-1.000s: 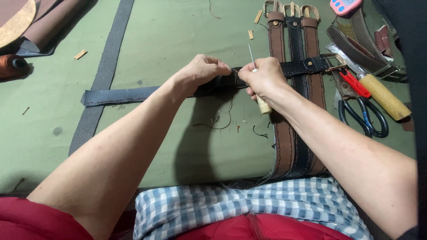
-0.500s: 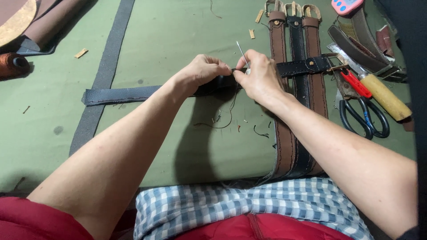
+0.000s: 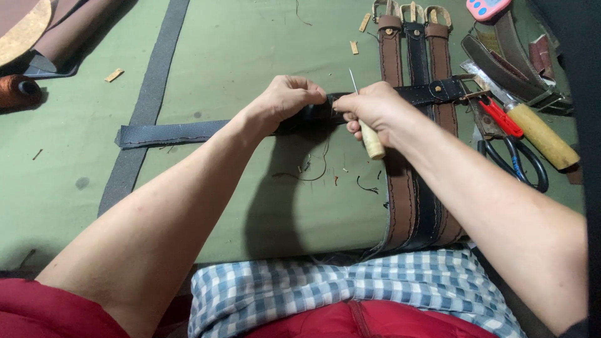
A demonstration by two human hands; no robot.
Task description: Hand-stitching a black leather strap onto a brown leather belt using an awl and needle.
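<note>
A dark leather belt (image 3: 181,131) lies across the green mat (image 3: 250,50), its buckle end (image 3: 438,91) to the right. My left hand (image 3: 288,100) grips the belt at its middle. Touching it, my right hand (image 3: 369,106) holds an awl (image 3: 371,141) with a pale wooden handle, the thin metal point sticking up above the fingers. Loose dark thread (image 3: 313,169) trails on the mat just below both hands.
Three finished belts (image 3: 413,188), brown and black, lie side by side under the buckle end. Scissors (image 3: 513,163), a red-handled tool (image 3: 501,116), a wooden-handled tool (image 3: 541,134) and more straps lie at right. A thread spool (image 3: 19,91) sits far left. A grey strip (image 3: 147,106) crosses the mat.
My right hand has turned the awl: its wooden handle shows below the fingers again and the metal point stands upright. The left hand and belt stay put.
</note>
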